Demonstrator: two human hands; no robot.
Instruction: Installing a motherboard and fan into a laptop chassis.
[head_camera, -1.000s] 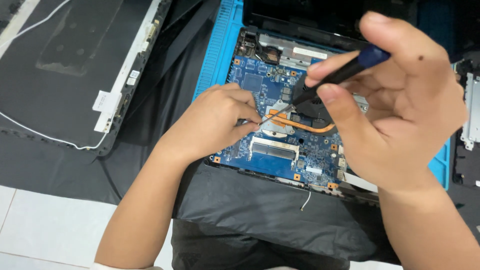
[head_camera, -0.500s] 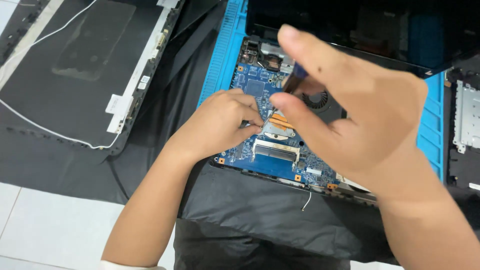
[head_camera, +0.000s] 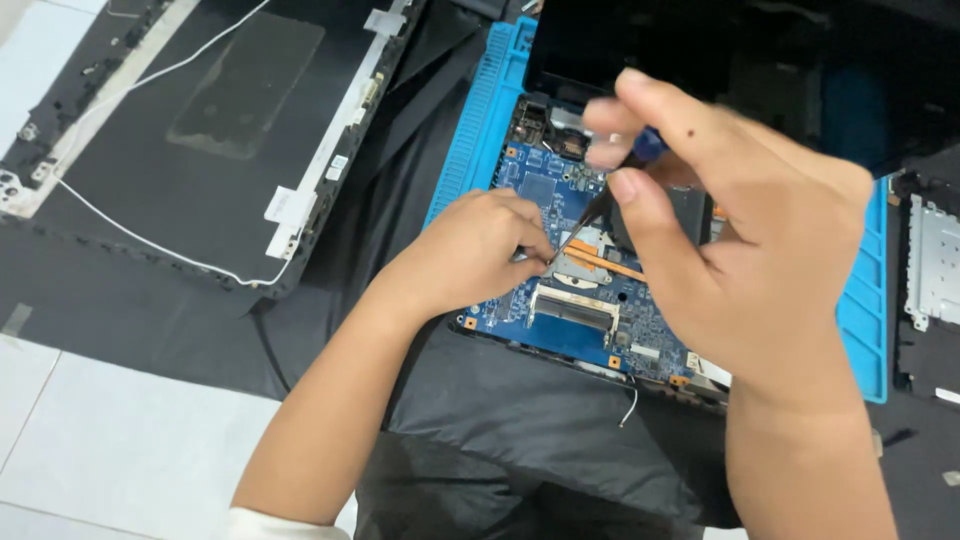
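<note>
Nearest the person, a black cloth (head_camera: 520, 420) is lying over the pale tiled floor (head_camera: 120, 440), with a short white wire (head_camera: 630, 405) curling on it just below the board.

Right hand (head_camera: 740, 260) is hovering over the blue circuit board (head_camera: 575, 300), fingers (head_camera: 640, 215) pinching narrow around a screwdriver (head_camera: 610, 190) with a blue handle and dark shaft. The shaft is slanting down and to the left; its tip is coming down at the silver plate beside the copper heat pipe (head_camera: 610, 265), right at the left fingertips. Cannot tell whether the tip is seated in a screw.

Left hand (head_camera: 470, 250) is resting on the board's left part, fingers (head_camera: 525, 245) curled tight and pinched together at the tool tip; anything held between them is too small to make out.

The board is sitting in a dark laptop base on a blue ribbed mat (head_camera: 480, 120). A silver memory slot (head_camera: 572, 308) is lying just below the fingertips.

Farther left, a detached laptop lid (head_camera: 210, 130) is lying flat, inner side up, a thin white cable (head_camera: 150, 235) trailing along it. Far right, a metal bracket (head_camera: 935, 275) is lying just beyond the mat's edge.
</note>
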